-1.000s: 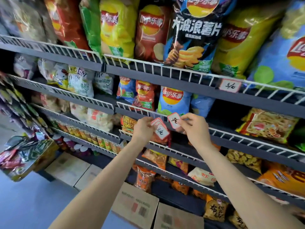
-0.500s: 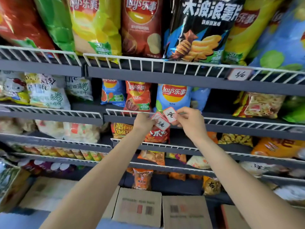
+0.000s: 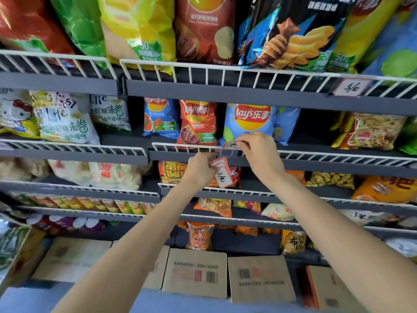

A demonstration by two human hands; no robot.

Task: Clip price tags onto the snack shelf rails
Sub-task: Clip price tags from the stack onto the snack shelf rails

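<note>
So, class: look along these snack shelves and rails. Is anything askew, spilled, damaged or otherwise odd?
Nothing much stands out. One tag is already clipped on the top rail. The right hand holds a tag at the second rail; the left hand holds spare tags. No spills or damage show.

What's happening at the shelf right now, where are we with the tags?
A person is tagging the snack shelves. The right hand pinches one price tag against the white wire rail of the second shelf, in front of the blue chip bag; whether it is clipped on cannot be told. The left hand holds a small stack of spare tags just below. One tag already hangs on the top rail, to the right.
</note>
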